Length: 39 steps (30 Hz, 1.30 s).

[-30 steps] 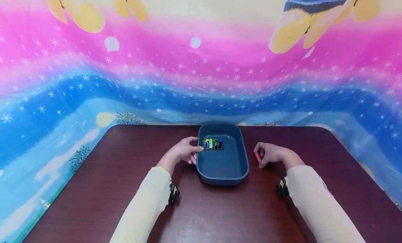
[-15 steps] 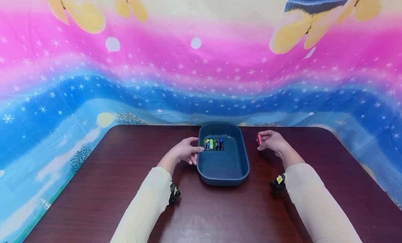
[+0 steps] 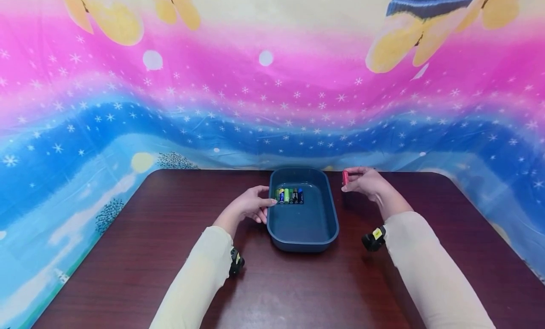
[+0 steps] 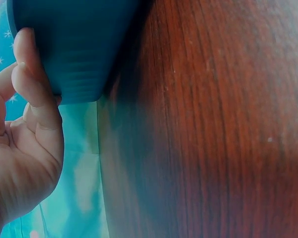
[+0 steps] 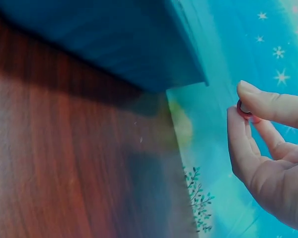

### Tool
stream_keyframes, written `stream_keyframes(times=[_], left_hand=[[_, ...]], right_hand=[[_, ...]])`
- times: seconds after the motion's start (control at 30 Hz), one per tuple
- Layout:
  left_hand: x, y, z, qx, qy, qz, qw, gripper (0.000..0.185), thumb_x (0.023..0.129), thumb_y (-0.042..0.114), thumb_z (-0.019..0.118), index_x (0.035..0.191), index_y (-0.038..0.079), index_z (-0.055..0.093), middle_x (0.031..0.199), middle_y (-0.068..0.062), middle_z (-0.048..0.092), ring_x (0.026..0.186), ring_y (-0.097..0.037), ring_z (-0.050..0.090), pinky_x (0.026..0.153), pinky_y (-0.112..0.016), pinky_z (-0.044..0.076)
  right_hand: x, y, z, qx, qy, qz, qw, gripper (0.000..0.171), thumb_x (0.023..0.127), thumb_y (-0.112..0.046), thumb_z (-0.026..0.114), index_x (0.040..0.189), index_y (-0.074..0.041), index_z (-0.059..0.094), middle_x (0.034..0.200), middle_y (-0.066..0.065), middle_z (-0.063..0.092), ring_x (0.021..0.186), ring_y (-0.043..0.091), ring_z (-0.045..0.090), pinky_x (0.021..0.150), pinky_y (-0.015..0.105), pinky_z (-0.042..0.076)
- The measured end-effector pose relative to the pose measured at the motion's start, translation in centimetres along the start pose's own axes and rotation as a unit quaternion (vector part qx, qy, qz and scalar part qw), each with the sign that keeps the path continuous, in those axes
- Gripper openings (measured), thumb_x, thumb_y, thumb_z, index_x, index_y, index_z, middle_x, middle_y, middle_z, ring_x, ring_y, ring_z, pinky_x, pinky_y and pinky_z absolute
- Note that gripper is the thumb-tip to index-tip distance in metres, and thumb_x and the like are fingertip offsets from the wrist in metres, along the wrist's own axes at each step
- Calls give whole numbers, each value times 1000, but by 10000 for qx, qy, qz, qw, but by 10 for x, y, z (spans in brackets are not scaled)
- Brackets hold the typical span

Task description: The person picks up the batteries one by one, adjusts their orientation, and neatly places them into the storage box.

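Note:
A dark blue oval tray (image 3: 303, 237) sits mid-table with a row of several batteries (image 3: 289, 195) lying side by side across its far half. My left hand (image 3: 251, 205) grips the tray's left rim, fingertips over the edge near the batteries; in the left wrist view its fingers (image 4: 32, 89) press the tray wall (image 4: 79, 44). My right hand (image 3: 365, 181) is raised just right of the tray's far corner and pinches a small red battery (image 3: 345, 177) upright between thumb and fingers. The right wrist view shows the red battery (image 5: 245, 110) end between thumb and finger, beside the tray (image 5: 114, 44).
The dark brown wooden table (image 3: 127, 253) has a rounded far edge. A colourful pink and blue starry cloth (image 3: 264, 107) hangs behind it and drapes down both sides. Small black wrist cameras (image 3: 373, 239) sit on both cream sleeves.
My right hand lifted the red battery off the table right of the tray and carried it up and leftward, toward the tray's far right corner. The left hand stayed on the rim.

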<state>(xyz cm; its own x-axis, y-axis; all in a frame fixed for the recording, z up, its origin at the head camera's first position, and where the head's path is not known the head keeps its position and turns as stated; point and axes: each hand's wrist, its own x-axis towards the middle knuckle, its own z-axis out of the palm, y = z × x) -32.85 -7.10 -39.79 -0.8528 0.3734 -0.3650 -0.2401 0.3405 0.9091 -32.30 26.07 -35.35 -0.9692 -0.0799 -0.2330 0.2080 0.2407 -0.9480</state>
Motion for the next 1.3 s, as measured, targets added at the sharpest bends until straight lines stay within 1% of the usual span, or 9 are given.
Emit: stream_keyframes(times=[0.07,0.17,0.23,0.43,0.57,0.7,0.8,1.03,1.3], left_hand=[[0,0,0,-14,-5,-17,10000,63,91,19,61,144,13,27,58,-11,55,41,-19,57,40,-27,48],[-1,1,-1,-45,-18,-46,10000,63,91,18,60,145,13,27,57,-11,55,41,-19,57,40,-27,48],[0,2,-1,-79,-37,-70,9999,64,91,18,60,145,13,26,57,-11,55,41,-19,57,40,-26,48],[0,1,0,-154,-83,-56,9998,64,91,17,60,145,12,25,55,-10,54,39,-17,56,38,-26,47],[0,1,-1,-139,-72,-53,9999,65,91,18,61,145,13,25,55,-10,54,39,-17,56,38,-26,47],[0,1,-1,-90,-75,-29,9999,64,92,18,60,145,12,24,56,-10,54,40,-17,56,38,-26,47],[-1,2,-1,-88,-90,-15,9999,64,92,18,59,146,12,24,56,-10,54,40,-17,56,39,-26,47],[-2,2,-1,-54,-86,4,9999,63,92,19,60,145,14,26,57,-10,55,41,-17,57,40,-26,48],[0,1,-1,-49,-73,-27,10000,63,92,19,59,145,14,26,58,-10,54,41,-18,57,40,-26,48]], right_hand=[[0,-4,1,46,-59,-18,10000,74,76,11,67,139,7,29,134,30,36,90,15,62,82,26,51],[1,-7,3,146,-150,-62,9998,73,76,13,65,139,8,28,135,31,33,96,19,60,83,27,51],[2,-9,3,225,-202,-80,9995,73,76,14,64,139,8,27,135,32,32,96,20,61,83,28,51],[3,-14,5,386,-268,-24,9989,74,75,17,63,139,9,26,133,31,33,82,13,64,84,30,51],[5,-18,8,441,-308,-7,9986,74,76,16,64,139,8,26,134,29,31,84,14,63,89,34,48],[5,-22,12,488,-317,-4,9983,74,76,17,62,140,7,26,135,29,30,81,12,62,97,40,41],[6,-24,15,551,-326,-1,9980,74,77,17,61,140,6,25,134,28,31,80,11,62,99,42,39],[12,-25,20,739,-378,-8,9965,75,77,18,61,142,5,25,137,28,28,89,17,60,85,32,50],[17,-24,31,1020,-456,-55,9937,74,77,19,60,142,5,26,134,26,32,96,23,60,96,40,42]])
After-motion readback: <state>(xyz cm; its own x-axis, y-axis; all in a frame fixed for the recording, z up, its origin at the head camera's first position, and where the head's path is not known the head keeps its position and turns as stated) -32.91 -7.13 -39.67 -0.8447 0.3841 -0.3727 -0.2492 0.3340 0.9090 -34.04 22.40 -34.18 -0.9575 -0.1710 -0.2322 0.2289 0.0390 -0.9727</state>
